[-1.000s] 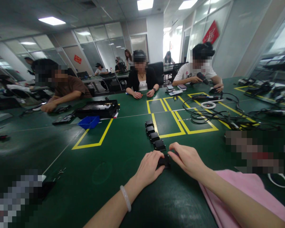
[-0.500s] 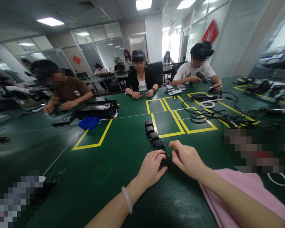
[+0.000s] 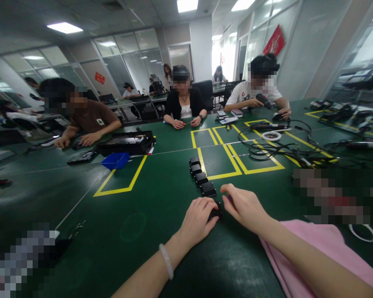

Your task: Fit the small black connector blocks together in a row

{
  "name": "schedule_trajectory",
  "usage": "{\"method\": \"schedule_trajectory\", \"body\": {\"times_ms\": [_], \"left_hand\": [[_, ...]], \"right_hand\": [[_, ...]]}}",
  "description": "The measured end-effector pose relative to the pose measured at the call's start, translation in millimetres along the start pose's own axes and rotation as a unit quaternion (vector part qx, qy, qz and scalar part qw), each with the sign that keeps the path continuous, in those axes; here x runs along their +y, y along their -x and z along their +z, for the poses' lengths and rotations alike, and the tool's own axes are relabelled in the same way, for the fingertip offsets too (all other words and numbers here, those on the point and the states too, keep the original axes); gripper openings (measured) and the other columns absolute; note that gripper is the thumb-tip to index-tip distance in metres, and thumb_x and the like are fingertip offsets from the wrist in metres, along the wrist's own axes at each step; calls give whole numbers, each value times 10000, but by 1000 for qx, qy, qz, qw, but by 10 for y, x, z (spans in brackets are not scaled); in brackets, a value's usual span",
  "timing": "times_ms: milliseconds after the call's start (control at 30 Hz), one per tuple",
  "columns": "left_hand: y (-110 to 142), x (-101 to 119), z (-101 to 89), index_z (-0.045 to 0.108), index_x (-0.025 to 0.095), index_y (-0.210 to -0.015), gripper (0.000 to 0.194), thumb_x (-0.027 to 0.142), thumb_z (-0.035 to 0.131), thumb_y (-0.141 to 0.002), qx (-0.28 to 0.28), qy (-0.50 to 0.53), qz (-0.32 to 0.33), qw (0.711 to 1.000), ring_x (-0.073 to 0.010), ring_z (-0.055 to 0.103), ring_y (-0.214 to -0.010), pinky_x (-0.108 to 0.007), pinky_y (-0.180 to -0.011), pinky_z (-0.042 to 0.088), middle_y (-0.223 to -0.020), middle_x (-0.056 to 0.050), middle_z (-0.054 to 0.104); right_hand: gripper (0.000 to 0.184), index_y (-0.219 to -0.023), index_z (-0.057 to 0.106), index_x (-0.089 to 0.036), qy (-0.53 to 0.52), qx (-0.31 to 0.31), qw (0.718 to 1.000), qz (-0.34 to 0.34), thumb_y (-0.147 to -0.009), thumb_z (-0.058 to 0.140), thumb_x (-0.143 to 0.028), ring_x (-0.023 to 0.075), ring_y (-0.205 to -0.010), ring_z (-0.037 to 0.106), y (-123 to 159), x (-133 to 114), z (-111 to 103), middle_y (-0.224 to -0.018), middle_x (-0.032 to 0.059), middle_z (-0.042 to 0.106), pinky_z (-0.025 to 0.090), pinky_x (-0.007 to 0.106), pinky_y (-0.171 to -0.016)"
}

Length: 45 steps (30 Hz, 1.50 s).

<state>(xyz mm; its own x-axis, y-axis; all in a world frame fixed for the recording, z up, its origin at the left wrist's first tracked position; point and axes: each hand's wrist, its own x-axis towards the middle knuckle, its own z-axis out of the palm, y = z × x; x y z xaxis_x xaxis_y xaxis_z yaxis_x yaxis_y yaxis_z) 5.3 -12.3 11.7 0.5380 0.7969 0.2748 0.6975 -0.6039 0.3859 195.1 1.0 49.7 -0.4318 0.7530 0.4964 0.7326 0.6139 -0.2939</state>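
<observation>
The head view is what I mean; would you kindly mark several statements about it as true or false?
1. The left hand is on a black block. True.
2. The bracelet is on the right wrist. False: the bracelet is on the left wrist.
3. The right hand, fingers curled, is beside that block. True.
4. The row of black blocks ahead holds only two. False: the row of black blocks holds four.
5. The blue bin is left of that row. True.

Both forearms point(image 3: 151, 267) stretched forward, angled inward. Left hand point(image 3: 198, 219) held palm down, fingers point(image 3: 209, 202) curled, thumb spread. Right hand point(image 3: 246, 207) raised alongside, fingers bent.
</observation>
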Motion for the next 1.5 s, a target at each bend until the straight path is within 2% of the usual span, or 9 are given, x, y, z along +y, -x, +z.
{"method": "schedule_trajectory", "body": {"times_ms": [200, 367, 567, 733, 933, 1167, 1500], "left_hand": [[1, 0, -1, 517, 230, -1043, 223, 216, 601, -837, -1, 2, 2, 1000, -237, 503, -1047, -399, -896, 414, -1128, -45, 552], [2, -1, 6, 518, 230, -1037, 213, 222, 596, -839, 3, -3, 4, 1000, -236, 508, -1039, -398, -885, 420, -1120, -49, 552], [-1, -4, 9, 518, 234, -1055, 253, 210, 617, -824, 3, -12, 2, 1000, -227, 506, -1038, -387, -887, 418, -1119, -38, 554], [0, 0, 9, 519, 233, -1038, 225, 213, 605, -830, 3, -14, 4, 1000, -231, 505, -1045, -393, -890, 418, -1124, -42, 550], [3, -1, 13, 515, 233, -1047, 238, 211, 606, -828, 4, -11, 4, 1000, -233, 509, -1041, -397, -891, 418, -1125, -45, 553], [6, -23, -4, 514, 227, -1033, 227, 194, 607, -828, 0, 10, 0, 1000, -234, 500, -1048, -383, -877, 423, -1126, -41, 553], [1, -17, -19, 518, 231, -1028, 228, 183, 612, -826, -3, 14, -5, 1000, -224, 499, -1030, -371, -870, 422, -1114, -31, 556]], "right_hand": [[110, -906, 500, -195, 0, -19, 1000, -4, -928, 402, -241, 139, -656, 605, 0, -1, -8, -720, 10, 619, 401, 237, -618], [113, -969, 488, -189, -15, -4, 1000, 1, -888, 409, -185, 134, -639, 594, -5, -18, -23, -742, 6, 619, 398, 237, -606], [111, -920, 486, -197, -10, -29, 1000, -1, -934, 397, -263, 144, -651, 606, -4, -23, -31, -728, 7, 623, 401, 242, -608], [98, -969, 469, -197, -15, -14, 1000, 16, -886, 417, -195, 141, -628, 597, 2, -22, -20, -730, -6, 614, 397, 243, -598], [102, -931, 479, -207, -27, -11, 1000, -3, -935, 397, -268, 136, -641, 601, 0, 2, -10, -731, -4, 621, 400, 238, -597], [122, -990, 463, -194, -22, 8, 1000, 18, -882, 410, -178, 140, -637, 616, -1, 6, 16, -761, -1, 621, 416, 243, -602], [99, -972, 463, -194, -24, 11, 1000, 8, -899, 398, -184, 135, -621, 606, 9, 23, 37, -728, -9, 607, 406, 239, -601]]}}
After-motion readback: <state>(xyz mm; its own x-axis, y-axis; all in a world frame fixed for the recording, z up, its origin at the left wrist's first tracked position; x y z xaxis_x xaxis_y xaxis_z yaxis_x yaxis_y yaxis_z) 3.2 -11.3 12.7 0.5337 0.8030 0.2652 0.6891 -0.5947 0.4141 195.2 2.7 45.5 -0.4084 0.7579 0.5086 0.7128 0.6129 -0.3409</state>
